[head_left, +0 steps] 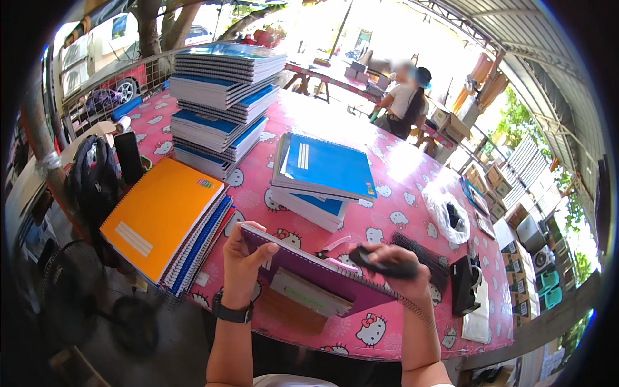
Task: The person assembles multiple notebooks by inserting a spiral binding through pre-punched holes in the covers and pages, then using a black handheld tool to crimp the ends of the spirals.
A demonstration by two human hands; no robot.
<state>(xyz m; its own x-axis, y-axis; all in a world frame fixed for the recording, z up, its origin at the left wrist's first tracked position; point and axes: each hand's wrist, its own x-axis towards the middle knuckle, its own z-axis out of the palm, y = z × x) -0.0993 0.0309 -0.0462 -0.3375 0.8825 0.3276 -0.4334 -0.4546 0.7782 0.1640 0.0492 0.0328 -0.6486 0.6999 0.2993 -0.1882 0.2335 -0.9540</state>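
A purple spiral notebook (361, 294) stands on its long edge in front of me, its bound side uppermost. Gripping its left end is my left hand (247, 258), thumb on the near face and fingers behind. My right hand (407, 278) is closed around a dark, rounded, elongated object (387, 261) whose kind I cannot make out, held just above the binding. A thin dark coil (416, 309) trails from the notebook's right end along my right forearm. Against the notebook's near side sits a wooden block (309, 295). Pink-handled cutters (332, 251) lie just beyond it.
Blue notebooks form a tall stack (222, 103) and a lower pile (332, 164). An orange notebook (164, 216) tops another pile at left. Dark coils (422, 261), a white plastic bag (445, 213) and a black device (463, 284) lie at right. Another person (403, 100) sits far off.
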